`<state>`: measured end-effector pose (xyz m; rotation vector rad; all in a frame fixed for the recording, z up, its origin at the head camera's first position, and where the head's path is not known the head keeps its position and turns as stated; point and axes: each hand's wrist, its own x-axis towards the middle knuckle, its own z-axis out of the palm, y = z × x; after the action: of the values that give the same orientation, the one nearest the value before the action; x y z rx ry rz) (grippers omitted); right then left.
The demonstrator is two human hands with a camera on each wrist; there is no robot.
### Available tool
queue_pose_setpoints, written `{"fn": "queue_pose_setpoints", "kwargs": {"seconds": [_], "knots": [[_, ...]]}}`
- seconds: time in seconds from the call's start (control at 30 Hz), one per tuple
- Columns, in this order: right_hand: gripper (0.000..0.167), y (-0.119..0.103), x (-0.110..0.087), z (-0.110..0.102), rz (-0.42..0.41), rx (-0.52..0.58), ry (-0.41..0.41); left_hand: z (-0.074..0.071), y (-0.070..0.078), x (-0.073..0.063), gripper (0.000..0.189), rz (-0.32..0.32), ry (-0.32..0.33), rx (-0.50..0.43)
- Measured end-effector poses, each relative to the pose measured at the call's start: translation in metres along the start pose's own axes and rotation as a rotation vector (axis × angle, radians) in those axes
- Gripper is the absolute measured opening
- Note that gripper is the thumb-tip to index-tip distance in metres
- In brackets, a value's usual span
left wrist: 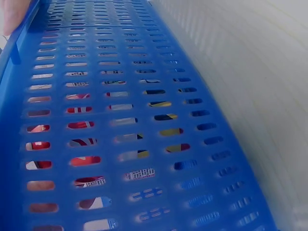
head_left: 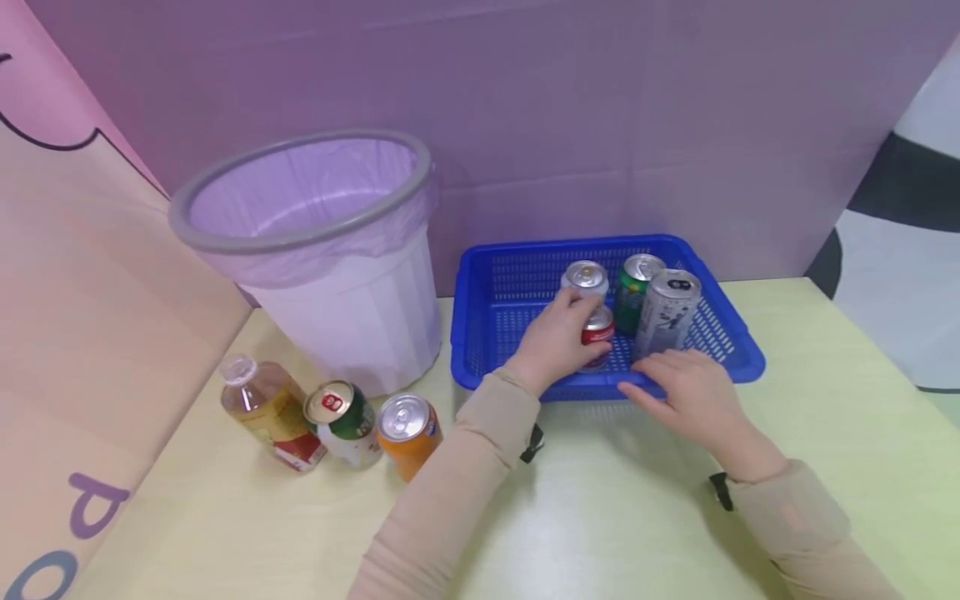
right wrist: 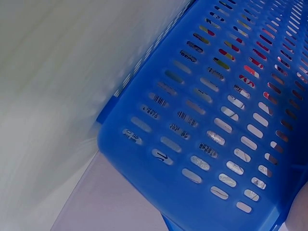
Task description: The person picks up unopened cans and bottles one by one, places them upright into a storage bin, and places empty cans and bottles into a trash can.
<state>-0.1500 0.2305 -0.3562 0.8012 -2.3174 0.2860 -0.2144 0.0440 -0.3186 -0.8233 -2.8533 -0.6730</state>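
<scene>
The blue plastic basket (head_left: pixel 480 367) holds several drink cans. Inside its front part, my left hand (head_left: pixel 551 337) grips a red can (head_left: pixel 597 327), thumb at the near side and fingers over the far side. Just behind those fingers stands a white can (head_left: pixel 585 275). On the basket's front rim rests my right hand (head_left: pixel 690 396), fingers fairly straight and thumb spread out along the outside. Closest to it is a tall grey patterned can (head_left: pixel 666 317), upright beside a green can (head_left: pixel 632 296). Both wrist views look at the basket's slotted wall (left wrist: pixel 110 62), with can labels showing through.
A white bin (head_left: pixel 367 317) with a grey rim and purple liner stands left of the basket. Before it are a plastic bottle (head_left: pixel 273 408), a green-and-white can (head_left: pixel 348 429) and an orange can (head_left: pixel 411 442) near my left sleeve. Behind everything rises a purple backdrop (head_left: pixel 562 108).
</scene>
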Motion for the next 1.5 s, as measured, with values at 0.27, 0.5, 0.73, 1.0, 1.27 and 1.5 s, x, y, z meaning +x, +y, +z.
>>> {"fn": "queue_pose_setpoints", "kwargs": {"seconds": [0.27, 0.5, 0.73, 1.0, 1.27, 1.5], "knots": [[0.071, 0.002, 0.0, 0.001, 0.004, -0.002, -0.003, -0.009, 0.002, -0.009, 0.059, -0.011, 0.046, -0.032], [0.072, 0.003, 0.0, 0.001, 0.001, 0.0, 0.011, -0.015, 0.006, -0.021, 0.046, 0.01, 0.117, -0.005], [0.073, 0.004, 0.0, 0.0, 0.002, -0.006, 0.01, -0.015, 0.005, -0.04, 0.039, -0.004, 0.162, -0.004], [0.072, 0.004, 0.0, 0.001, 0.005, -0.004, 0.009, -0.018, 0.005, -0.064, 0.034, 0.011, 0.14, 0.007], [0.071, 0.003, -0.001, 0.002, 0.001, -0.013, 0.012, -0.011, -0.004, -0.078, 0.032, 0.036, 0.145, 0.017], [0.07, 0.003, 0.0, 0.002, 0.004, -0.013, 0.006, -0.006, -0.011, -0.084, 0.025, 0.098, 0.199, 0.063]]}}
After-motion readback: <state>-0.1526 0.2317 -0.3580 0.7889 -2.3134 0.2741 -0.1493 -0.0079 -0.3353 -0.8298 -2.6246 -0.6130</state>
